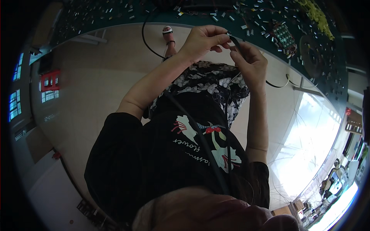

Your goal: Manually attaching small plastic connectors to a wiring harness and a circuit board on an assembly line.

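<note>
Both my hands are raised together at the near edge of the green-topped table. My left hand [204,41] is closed, thumb and index finger pinched at the upper end of a narrow dark flat strip [236,44]. A tiny shiny piece shows at those fingertips, too small to name. Close beside it on the right, my right hand [251,64] has its fingers curled round the same strip. A pale-edged length of similar strip [278,86] loops out past the right hand below the table edge. Whether both lengths are one piece is hidden by the hand.
Many small silver cylinders [244,27] lie scattered over the green tabletop [262,41]. A green circuit board [284,35], a yellow bundle [317,18] and a flat round disc [310,56] lie at the right. A black cable [143,37] hangs at the left. A red stool [50,81] stands on the floor.
</note>
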`<state>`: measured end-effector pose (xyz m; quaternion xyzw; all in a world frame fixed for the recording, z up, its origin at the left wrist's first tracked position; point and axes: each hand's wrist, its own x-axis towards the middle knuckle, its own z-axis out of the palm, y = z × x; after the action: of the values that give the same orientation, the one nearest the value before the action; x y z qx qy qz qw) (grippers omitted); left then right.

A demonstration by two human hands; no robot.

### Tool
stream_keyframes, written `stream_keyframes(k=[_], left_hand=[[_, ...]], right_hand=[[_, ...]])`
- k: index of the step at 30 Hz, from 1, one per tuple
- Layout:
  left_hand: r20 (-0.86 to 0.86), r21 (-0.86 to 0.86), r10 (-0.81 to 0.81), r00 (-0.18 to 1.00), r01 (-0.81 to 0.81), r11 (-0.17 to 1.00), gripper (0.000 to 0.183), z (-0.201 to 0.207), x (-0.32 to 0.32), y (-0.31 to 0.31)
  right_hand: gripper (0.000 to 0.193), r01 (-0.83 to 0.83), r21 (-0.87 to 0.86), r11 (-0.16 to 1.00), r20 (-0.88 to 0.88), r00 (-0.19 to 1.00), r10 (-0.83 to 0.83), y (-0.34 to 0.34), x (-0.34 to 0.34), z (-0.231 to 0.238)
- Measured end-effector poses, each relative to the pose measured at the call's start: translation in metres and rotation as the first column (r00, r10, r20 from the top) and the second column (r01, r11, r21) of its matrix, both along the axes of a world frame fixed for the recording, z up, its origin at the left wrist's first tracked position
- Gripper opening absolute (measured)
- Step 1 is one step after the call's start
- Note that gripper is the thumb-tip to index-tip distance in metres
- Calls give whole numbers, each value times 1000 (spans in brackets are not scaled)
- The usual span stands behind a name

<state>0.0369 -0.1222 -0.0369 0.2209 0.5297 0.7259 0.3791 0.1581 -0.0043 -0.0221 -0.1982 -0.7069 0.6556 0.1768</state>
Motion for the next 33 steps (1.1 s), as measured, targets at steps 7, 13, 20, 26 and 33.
stream_keyframes(k=[7,13,20,26,33], left_hand=[[-130,-15,6,991,-8,1000,18,5,-2,-2],[-138,-32,-3,990,-1,999,18,10,-5,-6],[-213,-74,-37,976,21,997,18,15,-6,-9],[-280,-89,-13,960,-13,996,21,21,-2,-8],[-308,-105,17,951,-52,993,23,20,1,-6]], right_hand=[[23,19,-383,923,-28,999,-32,13,-4,-13],[17,-44,-465,884,-67,998,14,14,-2,-23],[19,-45,0,999,102,994,45,20,4,-30],[21,25,26,999,-165,986,-20,16,-5,-22],[24,-38,-44,998,-143,989,31,4,-11,-12]])
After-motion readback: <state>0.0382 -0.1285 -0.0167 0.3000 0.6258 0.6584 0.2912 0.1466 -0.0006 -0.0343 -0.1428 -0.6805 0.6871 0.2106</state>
